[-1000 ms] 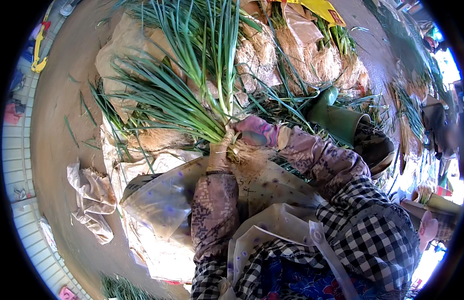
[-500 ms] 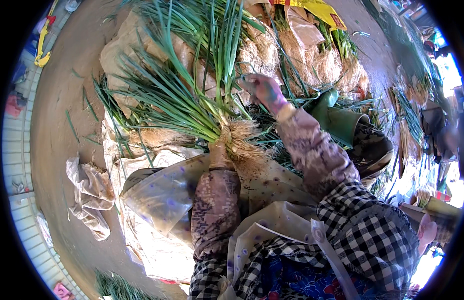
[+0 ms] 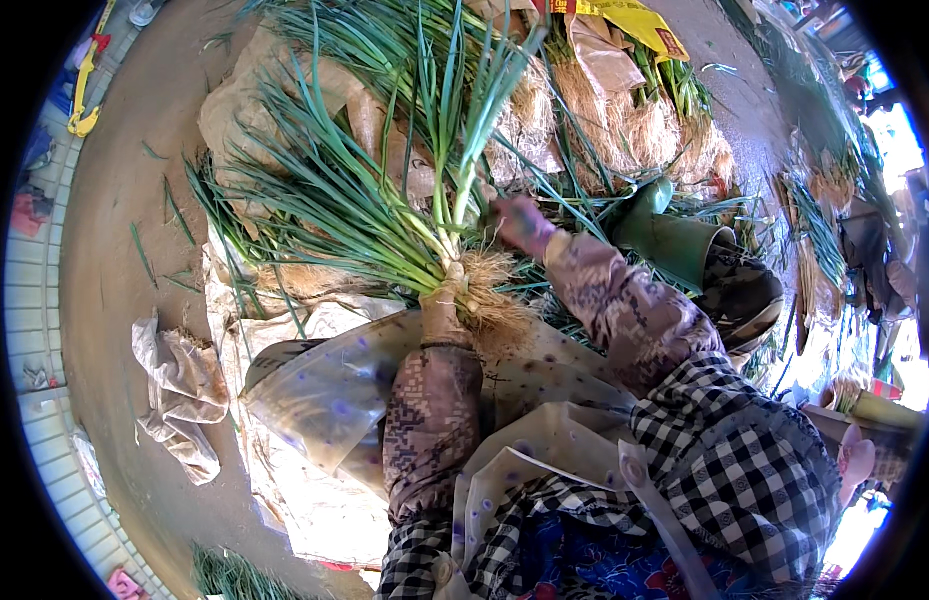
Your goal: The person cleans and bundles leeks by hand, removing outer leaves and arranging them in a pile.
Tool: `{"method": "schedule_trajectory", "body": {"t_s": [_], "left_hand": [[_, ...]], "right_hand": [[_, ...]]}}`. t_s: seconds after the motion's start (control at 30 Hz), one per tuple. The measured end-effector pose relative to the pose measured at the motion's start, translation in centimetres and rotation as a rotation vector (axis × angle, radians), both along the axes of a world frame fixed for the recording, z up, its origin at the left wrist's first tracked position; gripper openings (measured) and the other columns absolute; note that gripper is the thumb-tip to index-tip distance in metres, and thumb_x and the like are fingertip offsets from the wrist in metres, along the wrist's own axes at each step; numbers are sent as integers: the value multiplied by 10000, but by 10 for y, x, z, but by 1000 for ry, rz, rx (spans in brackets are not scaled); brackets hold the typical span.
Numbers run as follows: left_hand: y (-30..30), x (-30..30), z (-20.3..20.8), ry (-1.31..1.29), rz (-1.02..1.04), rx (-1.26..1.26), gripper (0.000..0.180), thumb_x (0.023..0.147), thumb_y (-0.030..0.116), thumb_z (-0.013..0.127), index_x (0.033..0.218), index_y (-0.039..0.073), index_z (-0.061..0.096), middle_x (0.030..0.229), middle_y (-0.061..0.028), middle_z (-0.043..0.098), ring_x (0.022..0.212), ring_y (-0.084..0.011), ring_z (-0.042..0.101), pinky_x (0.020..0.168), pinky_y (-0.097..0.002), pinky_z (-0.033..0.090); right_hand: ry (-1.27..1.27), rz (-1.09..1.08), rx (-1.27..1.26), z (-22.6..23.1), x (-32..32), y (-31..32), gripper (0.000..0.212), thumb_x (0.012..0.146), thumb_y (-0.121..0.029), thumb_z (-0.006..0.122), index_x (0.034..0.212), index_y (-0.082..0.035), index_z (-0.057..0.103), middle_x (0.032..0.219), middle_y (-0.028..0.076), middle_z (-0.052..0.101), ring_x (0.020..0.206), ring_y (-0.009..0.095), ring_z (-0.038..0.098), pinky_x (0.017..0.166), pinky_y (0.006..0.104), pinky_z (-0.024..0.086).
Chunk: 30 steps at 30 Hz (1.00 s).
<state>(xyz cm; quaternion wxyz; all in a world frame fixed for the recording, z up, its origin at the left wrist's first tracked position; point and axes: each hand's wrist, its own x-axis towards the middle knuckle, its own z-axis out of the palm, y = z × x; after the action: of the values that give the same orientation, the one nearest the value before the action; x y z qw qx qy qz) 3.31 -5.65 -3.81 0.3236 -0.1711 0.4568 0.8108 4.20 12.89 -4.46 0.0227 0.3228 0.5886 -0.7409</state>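
Note:
A fanned bunch of green onions [image 3: 384,215] lies over my lap, its leaves pointing away and its pale, stringy roots [image 3: 492,290] toward me. My left hand [image 3: 442,312] is wrapped round the root end; the roots and stalks hide most of its fingers. On the right side of the bunch my right hand [image 3: 524,224] has its fingers closed at the white part of a green onion stalk [image 3: 465,190], whose upper leaves are blurred. Its fingertips are partly hidden. A speckled clear plastic apron [image 3: 334,385] covers my lap beneath the bunch.
Bundled green onions with hanging roots [image 3: 649,125] lie at the back right, under a yellow bag [image 3: 639,22]. A green rubber boot [image 3: 674,240] stands to the right among loose leaves. A crumpled sack [image 3: 179,395] rests on the floor at left.
My right hand has moved down and slightly left, nearer the stalk bases. A stalk beside it now leans right with blurred leaves. My left hand keeps its hold on the bunch.

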Motion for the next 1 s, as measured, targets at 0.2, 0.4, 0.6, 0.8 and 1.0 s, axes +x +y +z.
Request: {"method": "schedule_trajectory", "body": {"t_s": [0.2,0.4,0.6,0.8,1.0], "left_hand": [[14,-5,39,-61,-51,59,170,805,159,610,881,12,577,689,-30,565,512,-99,527,385,-222,421],[4,0,47,-170,3,124,223,816,223,596,942,41,575,749,-45,564,605,-127,559,486,-247,480],[-14,-1,5,29,-295,-183,316,797,242,614,994,3,546,851,-80,581,635,-148,563,494,-241,478],[0,9,2,4,-182,-103,302,785,214,631,978,-4,554,803,-63,579,582,-133,545,459,-233,461],[14,13,20,76,-120,-220,278,768,170,652,959,-11,562,741,-37,569,519,-111,516,419,-223,438]], "right_hand": [[-412,322,185,-122,125,0,194,741,-210,554,834,-58,631,749,120,606,669,249,570,614,343,459],[-721,1326,990,-60,126,39,231,728,-254,543,857,-87,638,798,124,620,733,295,598,641,386,480],[-79,94,293,64,-15,19,540,721,-348,679,1088,14,517,767,100,616,479,142,538,447,246,438],[-29,112,461,50,-63,34,184,782,-108,566,897,34,543,717,91,575,485,149,544,403,277,430],[102,-114,120,15,-11,30,101,740,-10,501,808,25,567,560,75,556,471,137,531,394,259,396]]}}
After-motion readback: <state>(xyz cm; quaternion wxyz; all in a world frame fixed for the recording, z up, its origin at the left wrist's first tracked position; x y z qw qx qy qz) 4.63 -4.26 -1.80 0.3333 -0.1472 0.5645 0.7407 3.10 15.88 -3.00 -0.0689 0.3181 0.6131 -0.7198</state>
